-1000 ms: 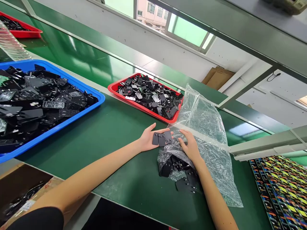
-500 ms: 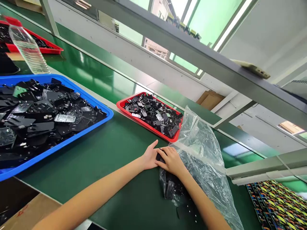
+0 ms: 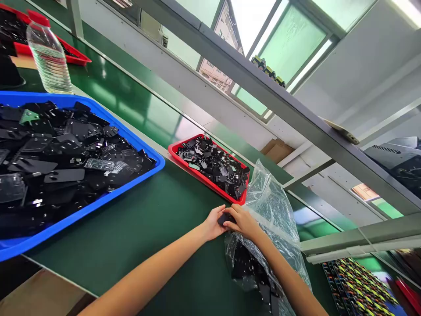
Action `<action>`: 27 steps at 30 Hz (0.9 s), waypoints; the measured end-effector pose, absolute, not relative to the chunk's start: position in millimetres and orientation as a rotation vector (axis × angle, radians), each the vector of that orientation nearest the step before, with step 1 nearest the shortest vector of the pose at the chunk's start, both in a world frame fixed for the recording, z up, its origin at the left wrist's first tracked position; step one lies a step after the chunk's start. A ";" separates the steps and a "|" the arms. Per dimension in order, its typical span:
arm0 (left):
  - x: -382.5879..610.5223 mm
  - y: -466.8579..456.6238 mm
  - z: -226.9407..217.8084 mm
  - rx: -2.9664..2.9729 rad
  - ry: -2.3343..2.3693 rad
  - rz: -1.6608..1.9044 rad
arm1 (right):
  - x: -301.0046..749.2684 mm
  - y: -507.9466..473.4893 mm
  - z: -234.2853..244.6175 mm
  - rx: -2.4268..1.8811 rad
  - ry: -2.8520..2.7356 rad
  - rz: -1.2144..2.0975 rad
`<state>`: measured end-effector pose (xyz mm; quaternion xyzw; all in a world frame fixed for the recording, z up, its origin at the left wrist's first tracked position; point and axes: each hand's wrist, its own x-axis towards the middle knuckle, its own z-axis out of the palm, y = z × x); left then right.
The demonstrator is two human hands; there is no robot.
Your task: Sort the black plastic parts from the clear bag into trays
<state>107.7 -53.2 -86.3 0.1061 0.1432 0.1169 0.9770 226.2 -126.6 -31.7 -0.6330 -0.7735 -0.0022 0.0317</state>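
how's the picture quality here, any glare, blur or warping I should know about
Head view: daylight blows out the window; pale glare streaks the green table; wide-angle warp tilts the overhead rail; the hands are sharp; the lower right corner smears.

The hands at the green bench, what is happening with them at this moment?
A person works at a green bench. The left hand and right hand meet around a small stack of black plastic parts, gripped between the fingers. Just beside them lies a clear plastic bag holding more black parts. Behind the hands sits a red tray of similar pieces, and further left a blue tray heaped with larger black parts, with a water bottle behind it.
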 end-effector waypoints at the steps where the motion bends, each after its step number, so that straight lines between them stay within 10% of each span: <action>1: 107.3 -53.5 -86.5 0.199 0.284 0.238 | 227.9 -125.5 -32.4 -1.957 -2.374 -0.026; 20: 97.8 -50.6 -80.4 0.250 0.297 0.236 | 282.4 36.6 59.2 -1.896 -1.794 -0.318; 27: 99.3 -51.9 -85.1 0.285 0.313 0.228 | 272.7 -79.2 36.9 -1.816 -2.070 -0.179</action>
